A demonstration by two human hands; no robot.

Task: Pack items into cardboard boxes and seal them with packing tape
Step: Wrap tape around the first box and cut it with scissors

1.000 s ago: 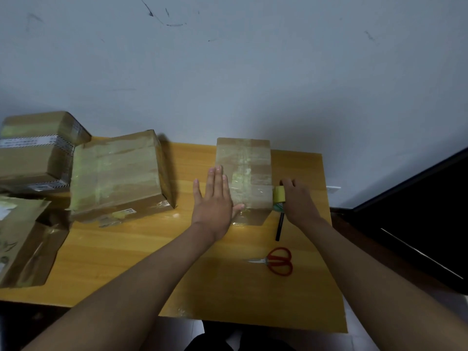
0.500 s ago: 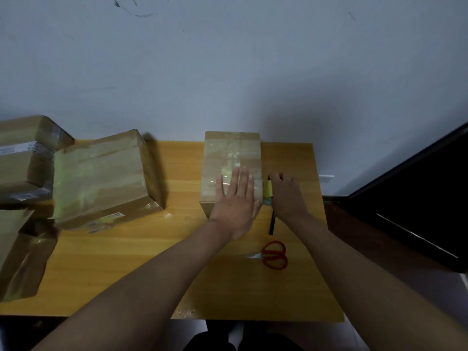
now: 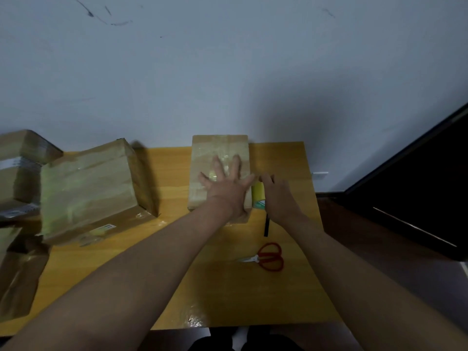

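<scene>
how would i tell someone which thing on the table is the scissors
Start at the wooden table and find the box under the left hand. Come toward the near edge, right of that forearm: the scissors lie flat there. They are the only thing with red loop handles.

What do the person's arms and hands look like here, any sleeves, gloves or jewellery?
Both forearms are bare up to the frame's lower edge, with no sleeve in view. The left hand and right hand wear no gloves. No watch, wristband or ring shows on the sides facing the camera; the light is dim, so small marks cannot be told.
</scene>
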